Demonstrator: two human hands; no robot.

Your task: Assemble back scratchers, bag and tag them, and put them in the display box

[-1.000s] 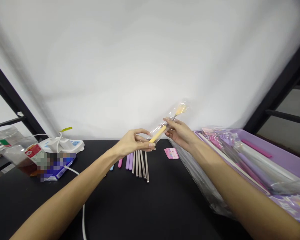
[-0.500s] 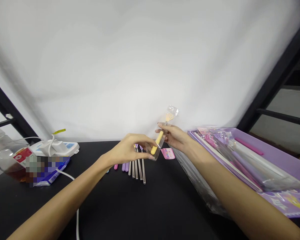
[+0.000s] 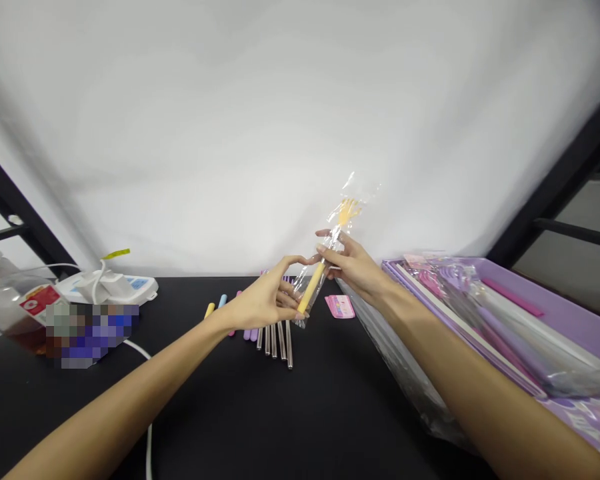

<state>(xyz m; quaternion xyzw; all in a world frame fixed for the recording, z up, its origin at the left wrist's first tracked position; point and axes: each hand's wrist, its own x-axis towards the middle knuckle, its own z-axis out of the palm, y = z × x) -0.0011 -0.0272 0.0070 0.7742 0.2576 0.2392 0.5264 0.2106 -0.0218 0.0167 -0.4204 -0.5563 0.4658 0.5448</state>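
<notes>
A yellow back scratcher (image 3: 311, 290) with a small hand-shaped head and a metal shaft lies inside a clear plastic sleeve (image 3: 331, 217). It is held tilted above the table, head up and to the right. My left hand (image 3: 267, 293) grips the sleeve's lower end by the yellow handle, thumb beneath and fingers curled behind. Around the middle, by the metal shaft, my right hand (image 3: 353, 267) is closed with thumb and fingers. Beneath and behind my left hand lie several more back scratchers (image 3: 281, 343), with metal, purple, pink, blue and yellow handles; their heads are partly hidden.
Small pink cards (image 3: 341, 307) lie on the black table (image 3: 330, 413). At right, a purple box (image 3: 570, 313) holds bagged back scratchers, with clear plastic bags (image 3: 395, 360) beside it. A white power strip (image 3: 143, 290), a cable and a jar (image 3: 10, 313) stand at left.
The sleeved back scratcher has risen slightly and its hand-shaped head now shows more fully, with the sleeve spread above it. My left hand's fingers have shifted up along the sleeve.
</notes>
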